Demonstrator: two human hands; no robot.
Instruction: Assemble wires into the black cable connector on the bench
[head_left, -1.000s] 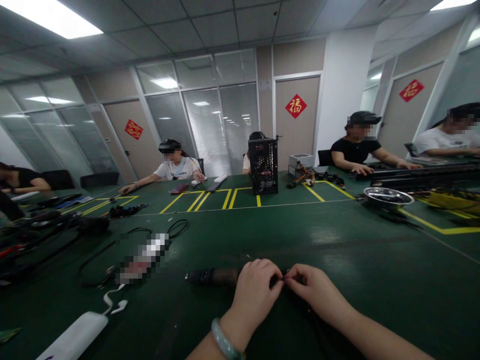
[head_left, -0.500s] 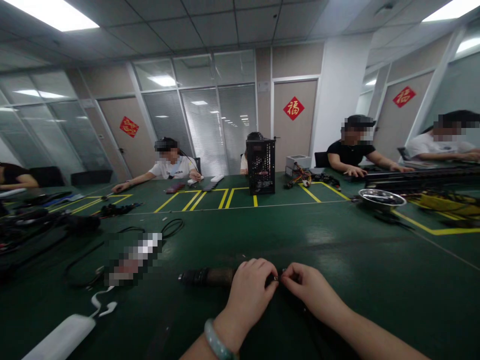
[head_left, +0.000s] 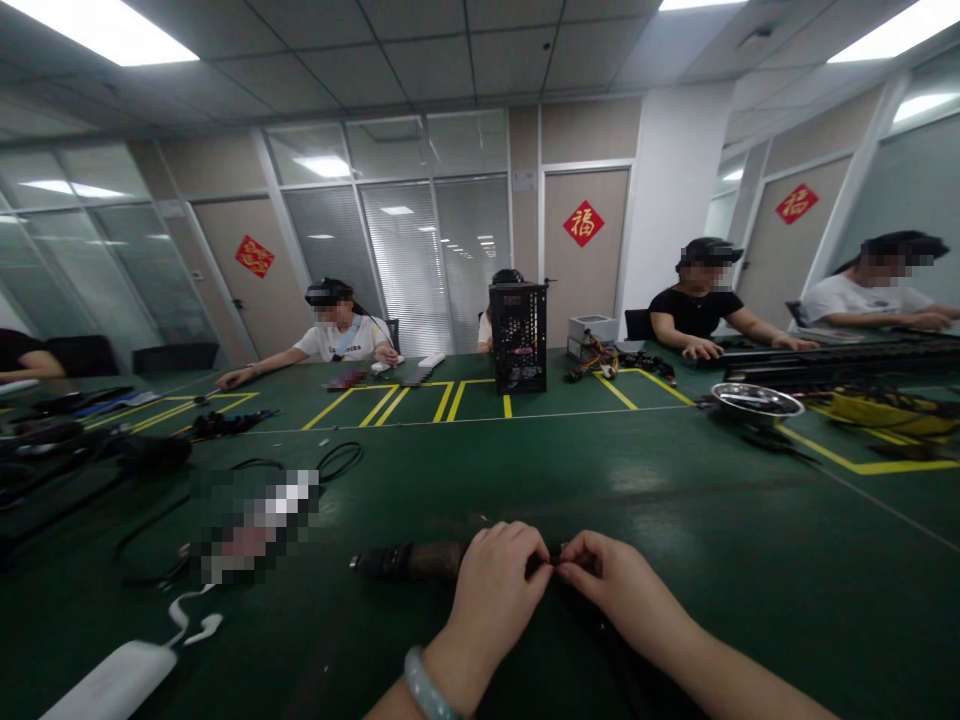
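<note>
My left hand [head_left: 499,600] and my right hand [head_left: 619,585] meet low in the head view, with their fingertips pinched together on a small dark cable end [head_left: 559,565]. The fingers hide most of that end, so its exact form cannot be made out. A thick black cylindrical sleeve with a ribbed end [head_left: 409,562] runs out from under my left hand. A black cable [head_left: 619,650] trails down from my hands toward me. A pale green bangle [head_left: 424,688] circles my left wrist.
The dark green mat table [head_left: 637,500] has yellow tape lines. Black cables [head_left: 339,462] and a pixelated object [head_left: 255,525] lie to the left, with a white block [head_left: 112,685] near me. Farther off stand a steel bowl [head_left: 756,403], a black mesh computer case [head_left: 517,338] and several seated co-workers [head_left: 705,300].
The view has tilted upward slightly, so the table items sit a little farther left and lower in the picture. My hands stay pinched together at the cable end.
</note>
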